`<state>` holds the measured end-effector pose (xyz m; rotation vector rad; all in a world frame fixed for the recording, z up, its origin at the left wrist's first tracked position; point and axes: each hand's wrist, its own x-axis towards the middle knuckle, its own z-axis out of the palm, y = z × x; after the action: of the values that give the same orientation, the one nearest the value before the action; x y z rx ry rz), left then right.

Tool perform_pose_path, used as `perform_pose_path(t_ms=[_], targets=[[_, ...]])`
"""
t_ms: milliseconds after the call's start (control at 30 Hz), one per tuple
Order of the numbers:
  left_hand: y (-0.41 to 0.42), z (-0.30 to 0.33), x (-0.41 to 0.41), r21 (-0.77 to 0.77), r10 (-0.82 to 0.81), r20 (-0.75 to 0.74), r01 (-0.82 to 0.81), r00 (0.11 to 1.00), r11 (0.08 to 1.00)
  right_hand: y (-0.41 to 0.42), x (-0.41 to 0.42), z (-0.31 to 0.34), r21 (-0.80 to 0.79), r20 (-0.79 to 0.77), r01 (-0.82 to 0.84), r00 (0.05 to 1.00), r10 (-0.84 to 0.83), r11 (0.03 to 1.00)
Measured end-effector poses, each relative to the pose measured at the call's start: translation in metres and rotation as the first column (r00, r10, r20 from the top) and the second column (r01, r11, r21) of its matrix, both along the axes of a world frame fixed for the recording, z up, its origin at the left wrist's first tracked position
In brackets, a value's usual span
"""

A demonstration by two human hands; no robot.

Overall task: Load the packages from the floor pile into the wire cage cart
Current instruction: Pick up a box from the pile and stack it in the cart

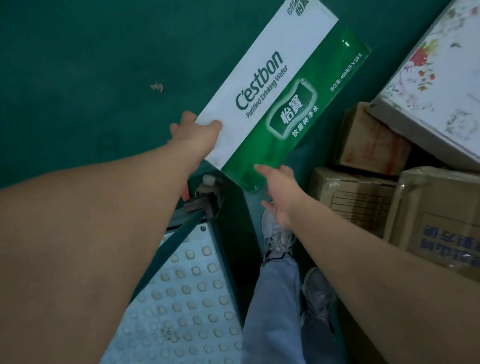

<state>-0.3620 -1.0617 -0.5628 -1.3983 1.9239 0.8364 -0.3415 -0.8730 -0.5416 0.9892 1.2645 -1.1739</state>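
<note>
Green-and-white water carton (276,88) lies on the floor (71,81) beside the pile, left hand (194,134) gripping its near corner, right hand (278,191) open, seemingly just touching; next, a 2-handed lift.

A dark green floor (77,80) carries everything. On it to the right lies a pile of brown cardboard boxes (363,197) beside a large floral-printed white box (445,80). Near left stands a cart base with a studded grey deck (180,302). A small scrap (157,86) lies farther left.
</note>
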Motion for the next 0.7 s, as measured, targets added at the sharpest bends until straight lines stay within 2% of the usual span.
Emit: perform_pose_path(t_ms=[167,267,400,533,700], targets=[[0.054,0.074,-0.02,0.09,0.112,-0.175,-0.097,0.978,0.991,0.04,-0.04,0.071,0.097,-0.224,0.121,0.97,-0.097,0.988],[0.084,0.131,-0.026,0.123,0.222,-0.229,-0.198,0.948,0.972,0.072,-0.061,0.123,0.11,-0.31,0.041,0.951,-0.004,0.993],[0.118,0.222,-0.008,0.161,0.261,-0.265,-0.224,0.928,0.961,0.11,-0.062,0.222,0.133,-0.375,-0.079,0.919,0.124,0.988],[0.148,0.323,0.041,0.216,0.342,-0.253,-0.291,0.905,0.932,0.142,-0.034,0.332,0.155,-0.465,-0.183,0.854,0.235,0.971],[0.198,0.451,0.12,0.31,0.459,-0.357,-0.36,0.814,0.88,0.186,0.019,0.452,0.188,-0.54,-0.259,0.779,0.32,0.948]])
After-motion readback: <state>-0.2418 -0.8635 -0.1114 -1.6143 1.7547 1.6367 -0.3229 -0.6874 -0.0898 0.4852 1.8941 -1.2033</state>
